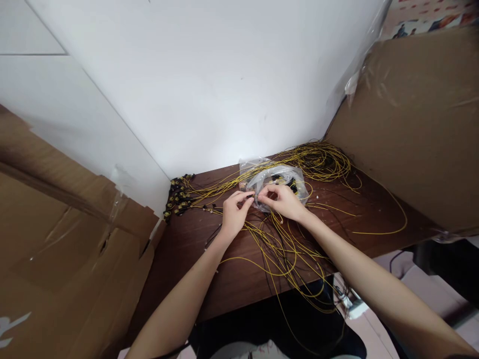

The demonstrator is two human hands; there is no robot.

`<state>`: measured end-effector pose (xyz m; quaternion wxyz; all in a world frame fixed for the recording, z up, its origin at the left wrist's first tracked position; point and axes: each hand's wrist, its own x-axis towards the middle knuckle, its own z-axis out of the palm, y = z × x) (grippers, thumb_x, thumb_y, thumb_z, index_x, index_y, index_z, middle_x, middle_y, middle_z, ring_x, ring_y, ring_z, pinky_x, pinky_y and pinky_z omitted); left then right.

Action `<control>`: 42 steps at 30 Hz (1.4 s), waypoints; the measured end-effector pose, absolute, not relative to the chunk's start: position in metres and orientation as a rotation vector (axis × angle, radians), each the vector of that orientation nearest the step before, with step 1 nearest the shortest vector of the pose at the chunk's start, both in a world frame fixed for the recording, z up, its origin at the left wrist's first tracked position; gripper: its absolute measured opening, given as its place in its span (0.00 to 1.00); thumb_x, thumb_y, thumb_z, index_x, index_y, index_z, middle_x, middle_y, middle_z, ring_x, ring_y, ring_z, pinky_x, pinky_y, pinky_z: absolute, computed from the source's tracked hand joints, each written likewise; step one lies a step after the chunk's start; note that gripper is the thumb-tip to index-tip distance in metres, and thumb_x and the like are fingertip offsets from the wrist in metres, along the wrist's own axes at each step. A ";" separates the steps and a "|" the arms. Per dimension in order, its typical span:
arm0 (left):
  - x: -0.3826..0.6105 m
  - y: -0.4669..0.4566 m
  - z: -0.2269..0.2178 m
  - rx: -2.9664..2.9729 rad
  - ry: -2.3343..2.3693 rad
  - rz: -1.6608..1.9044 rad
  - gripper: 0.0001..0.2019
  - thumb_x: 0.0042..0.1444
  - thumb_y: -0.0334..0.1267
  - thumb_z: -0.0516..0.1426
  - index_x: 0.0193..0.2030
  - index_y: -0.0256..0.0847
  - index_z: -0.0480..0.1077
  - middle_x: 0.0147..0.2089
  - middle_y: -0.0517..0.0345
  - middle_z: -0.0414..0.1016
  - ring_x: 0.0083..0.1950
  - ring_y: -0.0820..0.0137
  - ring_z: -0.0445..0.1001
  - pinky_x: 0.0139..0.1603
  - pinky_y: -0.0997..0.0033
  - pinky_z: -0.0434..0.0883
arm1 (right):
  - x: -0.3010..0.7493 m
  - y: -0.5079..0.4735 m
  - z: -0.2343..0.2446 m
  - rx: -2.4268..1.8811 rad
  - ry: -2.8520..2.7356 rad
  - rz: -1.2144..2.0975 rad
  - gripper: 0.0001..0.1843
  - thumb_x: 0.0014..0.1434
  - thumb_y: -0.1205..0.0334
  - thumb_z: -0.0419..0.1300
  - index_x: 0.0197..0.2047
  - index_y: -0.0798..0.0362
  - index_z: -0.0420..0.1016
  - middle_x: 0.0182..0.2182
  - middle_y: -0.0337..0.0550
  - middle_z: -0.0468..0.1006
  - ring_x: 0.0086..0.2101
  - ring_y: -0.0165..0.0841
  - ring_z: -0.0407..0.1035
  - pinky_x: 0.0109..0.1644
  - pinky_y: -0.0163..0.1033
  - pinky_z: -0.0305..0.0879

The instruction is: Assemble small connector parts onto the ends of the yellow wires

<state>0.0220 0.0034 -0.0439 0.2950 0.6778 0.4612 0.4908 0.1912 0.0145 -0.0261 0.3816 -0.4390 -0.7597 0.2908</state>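
Near the middle of the brown table, my left hand (pixel 235 212) pinches a small dark piece (pixel 251 196), too small to name, between thumb and fingertips. My right hand (pixel 280 200) faces it from the right, thumb and forefinger closed; what lies between them is hidden. The fingertips of both hands almost meet. Just behind them lies a clear plastic bag (pixel 262 172) with black and yellow parts inside. Yellow and black wires (pixel 284 249) spread below my hands and hang over the table's front edge.
A long bundle of yellow wires (pixel 325 159) runs along the wall, its black-and-yellow ends (pixel 177 194) piled at the left. Large cardboard boxes stand at the left (pixel 67 259) and right (pixel 419 124). A white wall (pixel 209 75) closes off the back of the table (pixel 232 289).
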 end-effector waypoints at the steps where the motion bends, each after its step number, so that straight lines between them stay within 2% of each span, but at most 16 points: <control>1: 0.022 0.003 -0.044 1.809 1.222 1.307 0.10 0.53 0.34 0.56 0.40 0.39 0.76 0.37 0.54 0.75 0.31 0.74 0.70 0.28 0.76 0.67 | 0.191 0.015 -0.026 -1.122 -1.942 0.746 0.08 0.54 0.62 0.57 0.29 0.57 0.75 0.26 0.41 0.77 0.28 0.30 0.68 0.32 0.34 0.62; 5: 0.023 0.003 -0.045 1.848 1.199 1.310 0.09 0.52 0.32 0.57 0.39 0.38 0.76 0.36 0.54 0.75 0.33 0.72 0.71 0.31 0.76 0.67 | 0.191 0.014 -0.027 -1.130 -1.951 0.757 0.08 0.54 0.62 0.57 0.29 0.57 0.75 0.26 0.41 0.76 0.27 0.30 0.68 0.32 0.33 0.61; 10: 0.024 0.002 -0.045 1.891 1.156 1.292 0.09 0.52 0.32 0.57 0.38 0.38 0.76 0.33 0.55 0.73 0.30 0.74 0.69 0.29 0.76 0.65 | 0.190 0.013 -0.027 -1.117 -1.961 0.777 0.08 0.53 0.63 0.57 0.29 0.57 0.75 0.26 0.41 0.76 0.28 0.30 0.68 0.33 0.34 0.62; 18: 0.024 0.003 -0.043 1.838 1.163 1.292 0.09 0.52 0.33 0.57 0.39 0.38 0.77 0.35 0.54 0.74 0.31 0.73 0.69 0.30 0.75 0.66 | 0.189 0.013 -0.026 -1.115 -1.935 0.756 0.09 0.54 0.61 0.57 0.30 0.57 0.75 0.26 0.41 0.77 0.27 0.30 0.68 0.31 0.33 0.61; 27: 0.021 0.006 -0.046 1.717 1.183 1.305 0.10 0.51 0.35 0.58 0.40 0.39 0.76 0.36 0.54 0.75 0.28 0.75 0.69 0.24 0.77 0.65 | 0.194 0.014 -0.023 -1.134 -1.984 0.636 0.08 0.54 0.63 0.56 0.28 0.57 0.74 0.26 0.41 0.76 0.27 0.30 0.68 0.32 0.34 0.60; 37: 0.023 0.004 -0.046 1.851 1.161 1.280 0.09 0.52 0.33 0.57 0.39 0.38 0.77 0.34 0.55 0.73 0.29 0.74 0.68 0.30 0.75 0.66 | 0.190 0.012 -0.026 -1.112 -2.007 0.686 0.09 0.55 0.62 0.55 0.29 0.57 0.74 0.25 0.41 0.76 0.26 0.29 0.66 0.31 0.33 0.59; 42: 0.024 0.003 -0.046 1.872 1.156 1.278 0.09 0.52 0.34 0.57 0.39 0.38 0.76 0.35 0.54 0.73 0.29 0.75 0.67 0.28 0.76 0.65 | 0.189 0.011 -0.027 -1.102 -2.007 0.692 0.10 0.56 0.61 0.55 0.29 0.57 0.74 0.25 0.41 0.76 0.26 0.29 0.66 0.31 0.33 0.59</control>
